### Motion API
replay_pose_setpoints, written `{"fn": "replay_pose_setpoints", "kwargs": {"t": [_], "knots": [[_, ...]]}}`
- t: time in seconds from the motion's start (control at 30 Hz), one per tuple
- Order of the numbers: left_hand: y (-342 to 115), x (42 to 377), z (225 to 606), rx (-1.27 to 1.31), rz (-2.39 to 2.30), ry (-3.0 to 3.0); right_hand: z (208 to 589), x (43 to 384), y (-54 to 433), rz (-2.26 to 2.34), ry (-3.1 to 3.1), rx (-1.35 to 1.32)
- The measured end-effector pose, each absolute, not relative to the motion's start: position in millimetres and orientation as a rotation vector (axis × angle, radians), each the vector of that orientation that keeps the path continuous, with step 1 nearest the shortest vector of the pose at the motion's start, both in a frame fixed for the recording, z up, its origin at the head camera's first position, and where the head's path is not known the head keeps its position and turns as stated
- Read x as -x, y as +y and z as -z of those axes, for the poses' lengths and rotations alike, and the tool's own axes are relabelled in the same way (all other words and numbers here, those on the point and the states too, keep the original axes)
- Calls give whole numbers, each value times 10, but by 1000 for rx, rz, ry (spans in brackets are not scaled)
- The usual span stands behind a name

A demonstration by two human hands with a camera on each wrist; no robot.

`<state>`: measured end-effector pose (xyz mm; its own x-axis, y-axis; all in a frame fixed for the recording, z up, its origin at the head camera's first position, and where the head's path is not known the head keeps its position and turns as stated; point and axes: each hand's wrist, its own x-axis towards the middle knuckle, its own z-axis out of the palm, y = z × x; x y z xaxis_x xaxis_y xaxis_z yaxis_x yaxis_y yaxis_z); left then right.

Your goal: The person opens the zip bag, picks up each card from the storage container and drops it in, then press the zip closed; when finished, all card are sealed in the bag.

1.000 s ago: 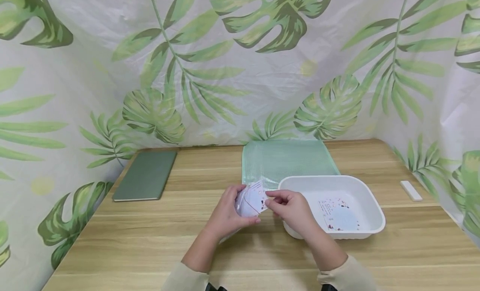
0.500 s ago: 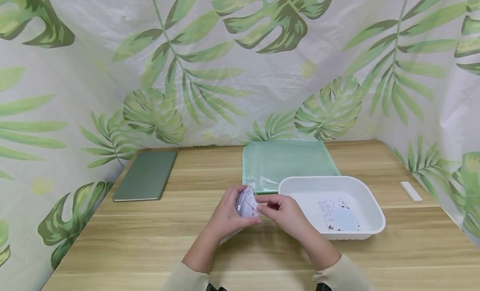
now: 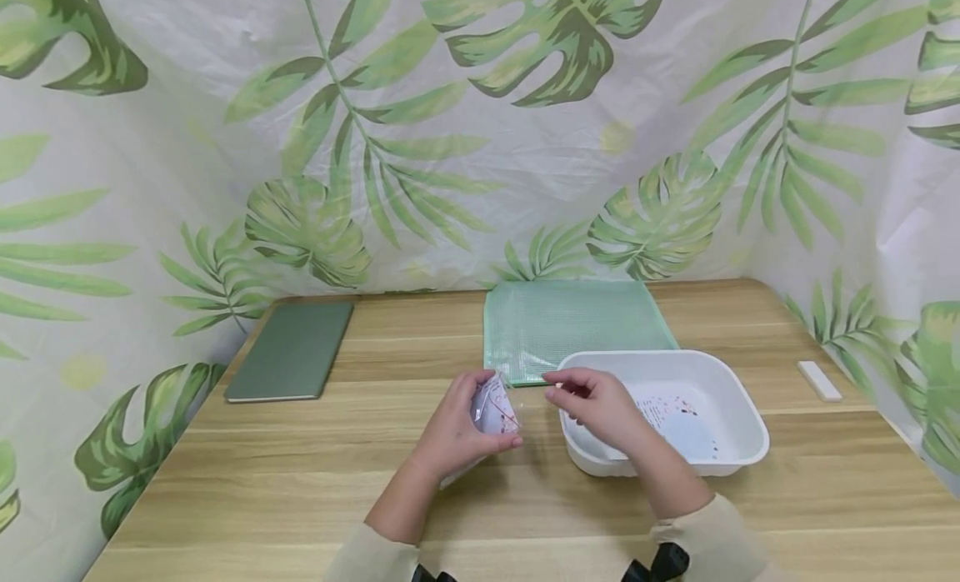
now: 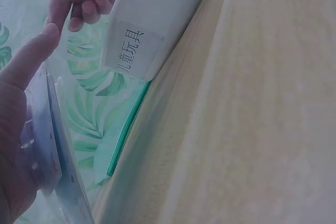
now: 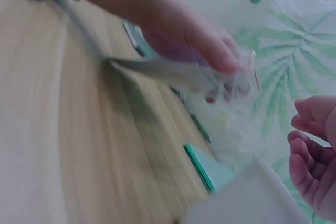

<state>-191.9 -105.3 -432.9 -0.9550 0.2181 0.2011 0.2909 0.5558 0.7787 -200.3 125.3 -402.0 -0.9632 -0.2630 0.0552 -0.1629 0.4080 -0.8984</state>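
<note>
My left hand [image 3: 454, 422] grips a clear zip bag [image 3: 491, 408] with a red line along its mouth. Inside the bag are pale, printed cards [image 4: 44, 135], seen edge-on in the left wrist view. My right hand [image 3: 606, 408] hovers over the left rim of a white plastic basin [image 3: 738, 398], apart from the bag. Its fingers are loosely bent, and I see nothing between them in the right wrist view, where the hand [image 5: 317, 156] shows at the right edge. One printed card [image 3: 688, 432] lies on the basin floor, partly hidden by the right forearm.
Behind the basin lies a green mesh pouch [image 3: 573, 319]. A dark green notebook [image 3: 292, 353] is at the far left of the wooden table [image 3: 285, 482], and a small white block [image 3: 820, 381] at the right. Leaf-patterned fabric [image 3: 420, 257] hangs around the back and sides.
A card corner that stuck out of the bag between the right fingertips has gone into the bag. The right hand has let go and moved right, over the basin's rim. My left hand stayed put.
</note>
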Motion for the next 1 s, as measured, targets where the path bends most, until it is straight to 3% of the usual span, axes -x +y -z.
{"fn": "replay_pose_setpoints", "kwargs": {"t": [0.57, 1.0], "knots": [[-1053, 1922, 4328, 429, 1400, -2696, 4014, 2339, 2396, 808, 2754, 270], [-1056, 1929, 4333, 425, 1397, -2709, 4191, 2310, 2535, 666, 2775, 271]]}}
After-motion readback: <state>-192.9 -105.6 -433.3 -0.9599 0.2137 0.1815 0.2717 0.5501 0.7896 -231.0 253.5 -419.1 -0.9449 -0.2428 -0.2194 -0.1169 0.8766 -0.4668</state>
